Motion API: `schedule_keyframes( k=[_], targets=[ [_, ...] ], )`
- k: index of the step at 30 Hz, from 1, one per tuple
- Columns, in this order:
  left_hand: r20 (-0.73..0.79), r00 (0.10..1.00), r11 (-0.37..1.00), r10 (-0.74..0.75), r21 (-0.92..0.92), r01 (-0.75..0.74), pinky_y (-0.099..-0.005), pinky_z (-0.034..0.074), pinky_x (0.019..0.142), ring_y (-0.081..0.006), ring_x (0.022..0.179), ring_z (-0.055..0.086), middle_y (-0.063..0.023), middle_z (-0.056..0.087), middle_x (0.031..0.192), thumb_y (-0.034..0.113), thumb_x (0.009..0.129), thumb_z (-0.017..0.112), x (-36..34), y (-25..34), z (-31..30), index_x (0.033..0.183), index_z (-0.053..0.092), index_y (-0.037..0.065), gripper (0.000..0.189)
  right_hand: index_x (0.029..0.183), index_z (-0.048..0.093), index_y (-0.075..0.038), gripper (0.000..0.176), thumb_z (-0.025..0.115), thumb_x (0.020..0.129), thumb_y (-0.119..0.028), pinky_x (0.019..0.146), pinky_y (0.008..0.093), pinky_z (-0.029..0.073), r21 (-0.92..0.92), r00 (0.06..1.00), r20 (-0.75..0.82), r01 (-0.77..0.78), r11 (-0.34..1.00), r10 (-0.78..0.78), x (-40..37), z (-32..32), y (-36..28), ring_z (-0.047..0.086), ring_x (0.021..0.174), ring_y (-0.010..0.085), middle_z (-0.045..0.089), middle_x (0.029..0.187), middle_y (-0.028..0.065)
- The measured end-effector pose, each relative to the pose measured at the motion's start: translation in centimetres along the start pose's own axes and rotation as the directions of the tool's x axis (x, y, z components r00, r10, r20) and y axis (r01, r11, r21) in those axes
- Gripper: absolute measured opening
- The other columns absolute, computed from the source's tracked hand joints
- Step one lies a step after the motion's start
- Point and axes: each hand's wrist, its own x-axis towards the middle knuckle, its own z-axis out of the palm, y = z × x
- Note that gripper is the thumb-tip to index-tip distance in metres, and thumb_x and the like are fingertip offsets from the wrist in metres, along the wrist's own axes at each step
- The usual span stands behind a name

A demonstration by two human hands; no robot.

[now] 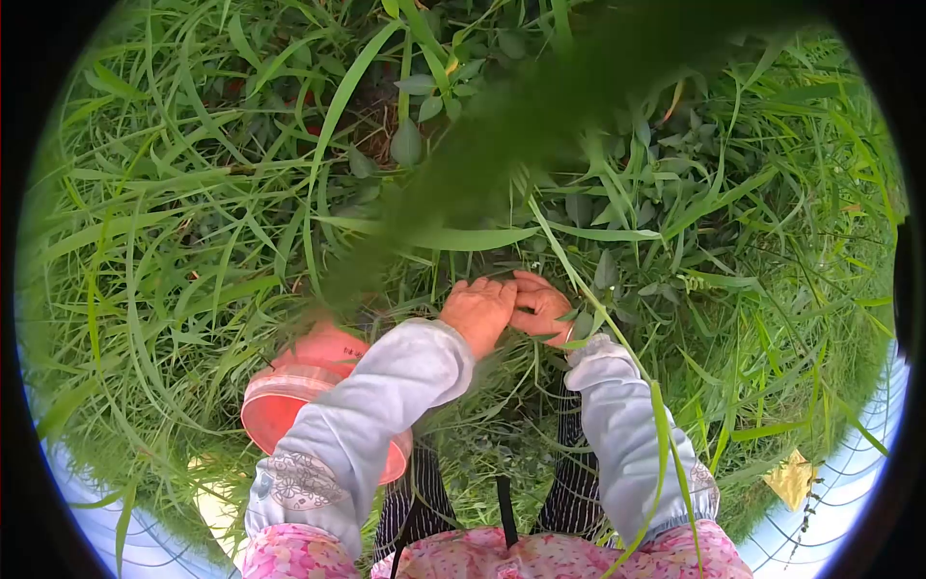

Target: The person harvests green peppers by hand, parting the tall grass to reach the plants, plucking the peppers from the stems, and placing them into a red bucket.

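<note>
My left hand (477,314) and my right hand (543,309) meet low among green leaves and grass, in the middle of the view. The fingers of both are curled and come close together or touch; whatever lies between them is hidden. Thin leafy stems (606,270) stand beside my right hand. A pinkish-red plastic bucket (323,352) is tilted beside and partly behind my left forearm. Its handle does not show.
Tall grass (174,232) surrounds me, and a long blurred blade crosses close to the camera. Small red spots (313,127) show among the leaves farther ahead. A yellowish piece (791,478) lies at the lower right.
</note>
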Motion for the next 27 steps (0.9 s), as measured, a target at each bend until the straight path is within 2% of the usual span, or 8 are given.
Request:
schedule_keyframes(
  k=[4, 8, 9, 13, 17, 20, 21, 27],
  targets=[
    [-0.016, 0.991, 0.978, -0.136, 0.159, 0.136, -0.0401, 0.042, 0.072, -0.0249, 0.087, 0.056, -0.0072, 0.057, 0.085, 0.011, 0.072, 0.056, -0.8, -0.1, 0.6, 0.085, 0.058, 0.006, 0.014, 0.095, 0.065, -0.010, 0.021, 0.061, 0.078, -0.022, 0.097, 0.0387, 0.036, -0.073, 0.965, 0.129, -0.219, 0.973, 0.227, 1.3, -3.0, -3.5, 0.050, 0.109, 0.0285, 0.060, 0.106, 0.0088],
    [-0.073, 0.975, 0.951, -0.209, 0.217, 0.220, -0.0394, 0.043, 0.067, -0.0249, 0.083, 0.056, -0.0071, 0.057, 0.082, 0.012, 0.071, 0.055, -3.0, 0.9, 1.5, 0.079, 0.059, 0.007, 0.010, 0.091, 0.064, -0.009, 0.018, 0.060, 0.078, -0.020, 0.086, 0.0382, 0.042, -0.297, 0.971, -0.072, -0.239, 0.925, 0.227, 5.7, -5.5, -10.3, 0.058, 0.089, 0.0293, 0.063, 0.094, 0.0097],
    [-0.136, 0.975, 0.929, -0.177, 0.304, 0.211, -0.0386, 0.044, 0.065, -0.0254, 0.079, 0.056, -0.0079, 0.056, 0.084, 0.013, 0.072, 0.054, -3.4, 1.0, 2.0, 0.082, 0.060, 0.007, 0.014, 0.099, 0.062, -0.007, 0.022, 0.058, 0.080, -0.017, 0.085, 0.0354, 0.043, -0.230, 0.987, -0.139, -0.116, 0.966, 0.085, 6.9, -5.9, -10.9, 0.061, 0.086, 0.0262, 0.065, 0.091, 0.0095],
    [-0.049, 0.949, 0.917, -0.312, 0.247, 0.314, -0.0369, 0.047, 0.064, -0.0253, 0.079, 0.056, -0.0107, 0.055, 0.091, 0.015, 0.073, 0.054, -3.9, 1.6, 3.0, 0.088, 0.058, 0.006, 0.018, 0.112, 0.055, -0.006, 0.033, 0.054, 0.083, -0.022, 0.080, 0.0393, 0.046, 0.317, 0.938, -0.245, -0.161, 0.935, 0.245, 12.3, -4.1, -9.8, 0.058, 0.092, 0.0357, 0.061, 0.098, 0.0198],
    [-0.028, 0.942, 0.925, -0.334, 0.183, 0.333, -0.0358, 0.048, 0.063, -0.0244, 0.080, 0.057, -0.0112, 0.057, 0.089, 0.014, 0.073, 0.054, -4.4, 0.5, 3.5, 0.090, 0.057, 0.005, 0.020, 0.120, 0.048, 0.001, 0.050, 0.059, 0.079, -0.027, 0.090, 0.0362, 0.040, 0.345, 0.870, -0.332, -0.248, 0.905, 0.365, 15.9, -3.6, -10.2, 0.053, 0.107, 0.0345, 0.056, 0.114, 0.0216],
    [-0.058, 0.943, 0.931, -0.327, 0.148, 0.332, -0.0356, 0.048, 0.064, -0.0235, 0.077, 0.059, -0.0095, 0.060, 0.082, 0.014, 0.074, 0.054, -5.5, 0.2, 3.8, 0.093, 0.056, 0.004, 0.022, 0.124, 0.043, 0.006, 0.061, 0.063, 0.079, -0.030, 0.102, 0.0332, 0.029, 0.800, 0.818, -0.126, -0.251, 0.546, 0.561, 17.8, -4.7, -12.7, 0.041, 0.122, 0.0266, 0.049, 0.125, 0.0201],
    [-0.050, 0.939, 0.927, -0.341, 0.147, 0.345, -0.0356, 0.048, 0.064, -0.0234, 0.076, 0.060, -0.0087, 0.061, 0.080, 0.013, 0.074, 0.054, -5.6, 0.3, 3.8, 0.095, 0.055, 0.004, 0.023, 0.132, 0.040, -0.009, 0.061, 0.063, 0.079, -0.032, 0.100, 0.0352, 0.026, 0.819, 0.836, -0.097, -0.241, 0.521, 0.540, 18.4, -4.7, -12.3, 0.045, 0.116, 0.0214, 0.048, 0.127, 0.0102],
    [-0.081, 0.948, 0.948, -0.307, 0.060, 0.312, -0.0392, 0.047, 0.056, -0.0259, 0.061, 0.061, -0.0082, 0.060, 0.065, 0.010, 0.074, 0.054, -7.7, 1.8, 2.9, 0.105, 0.051, 0.003, 0.032, 0.106, 0.057, -0.007, 0.028, 0.060, 0.083, -0.024, 0.081, 0.0326, 0.042, 0.992, 0.901, -0.080, 0.031, 0.120, 0.426, 19.6, -4.1, -9.9, 0.056, 0.097, 0.0193, 0.061, 0.101, 0.0066]
  ],
)
